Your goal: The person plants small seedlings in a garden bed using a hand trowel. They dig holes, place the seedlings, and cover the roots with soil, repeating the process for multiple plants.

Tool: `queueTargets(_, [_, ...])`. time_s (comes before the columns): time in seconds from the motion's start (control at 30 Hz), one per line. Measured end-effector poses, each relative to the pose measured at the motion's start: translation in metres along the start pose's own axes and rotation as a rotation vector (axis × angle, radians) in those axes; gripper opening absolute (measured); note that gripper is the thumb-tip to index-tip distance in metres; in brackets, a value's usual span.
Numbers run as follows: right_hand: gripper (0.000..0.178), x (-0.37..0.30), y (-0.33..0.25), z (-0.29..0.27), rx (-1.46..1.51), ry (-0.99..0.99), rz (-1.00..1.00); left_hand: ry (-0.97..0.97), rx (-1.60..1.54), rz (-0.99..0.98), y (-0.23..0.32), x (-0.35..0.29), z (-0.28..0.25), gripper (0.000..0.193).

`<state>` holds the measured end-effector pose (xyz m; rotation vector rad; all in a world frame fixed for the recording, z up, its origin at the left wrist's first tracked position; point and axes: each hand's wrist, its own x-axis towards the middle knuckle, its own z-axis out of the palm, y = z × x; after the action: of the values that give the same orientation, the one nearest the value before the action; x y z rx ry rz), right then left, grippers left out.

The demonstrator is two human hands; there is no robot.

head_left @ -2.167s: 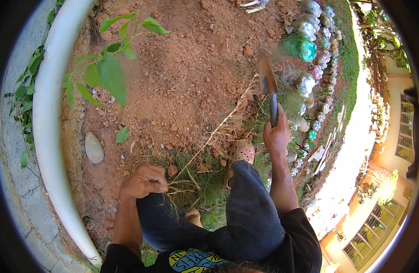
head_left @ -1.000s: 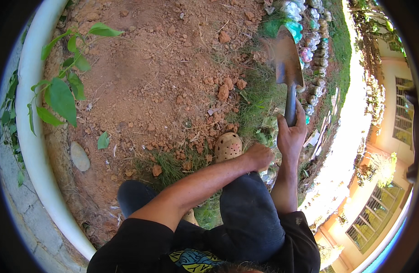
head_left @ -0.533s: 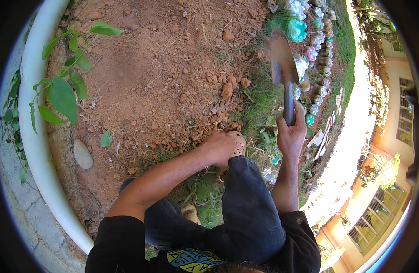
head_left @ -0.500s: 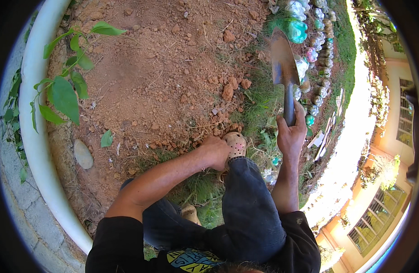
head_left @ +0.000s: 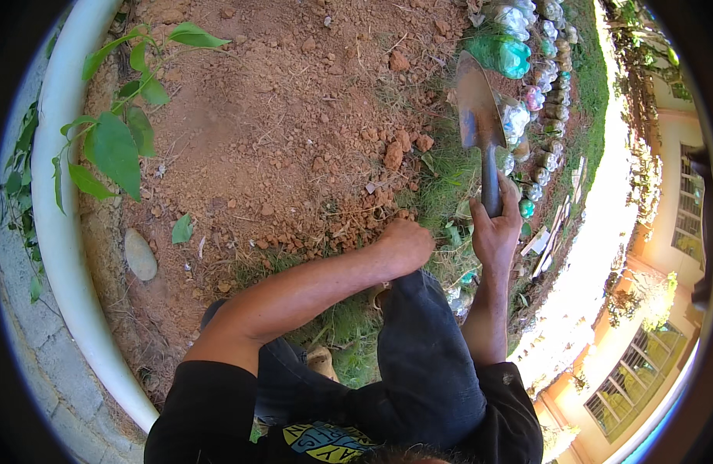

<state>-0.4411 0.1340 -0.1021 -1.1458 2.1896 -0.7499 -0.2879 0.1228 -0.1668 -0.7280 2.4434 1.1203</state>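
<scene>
My right hand (head_left: 496,230) is wrapped round the dark handle of a metal hand trowel (head_left: 480,112). Its broad, rust-stained blade points away from me, held over the grass beside the row of bottles. My left hand (head_left: 406,246) is a closed fist just beyond my right knee, hiding most of the shoe beneath. Its fingers face away from view, so whatever they may hold is hidden. Reddish loose soil (head_left: 271,139) with clods spreads in front of both hands, and tufts of grass (head_left: 445,182) grow along its right side.
Rows of stuffed plastic bottles (head_left: 515,58) border the soil on the right. A white pipe (head_left: 58,201) curves along the left, near a leafy green plant (head_left: 115,151) and a smooth stone (head_left: 140,255). Thin wooden strips (head_left: 556,232) lie beyond my right hand.
My left hand has moved right, from beside the shoe to over it, covering it. The trowel stays in my right hand, with its blade turned slightly left.
</scene>
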Motion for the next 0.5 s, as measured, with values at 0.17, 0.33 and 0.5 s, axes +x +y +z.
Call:
queueTargets(0.17, [0.056, 0.01, -0.011, 0.001, -0.075, 0.01, -0.346, 0.144, -0.329, 0.274, 0.054, 0.041, 0.01, 0.023])
queueTargets(0.33, [0.062, 0.023, -0.016, 0.016, -0.191, -0.277, -0.382, 0.46, -0.657, 0.286, -0.007, 0.019, 0.035, 0.03])
queueTargets(0.5, [0.066, 0.013, -0.019, 0.095, -0.367, -0.256, -0.394, 0.78, -0.506, -0.059, -0.067, -0.066, 0.018, 0.031])
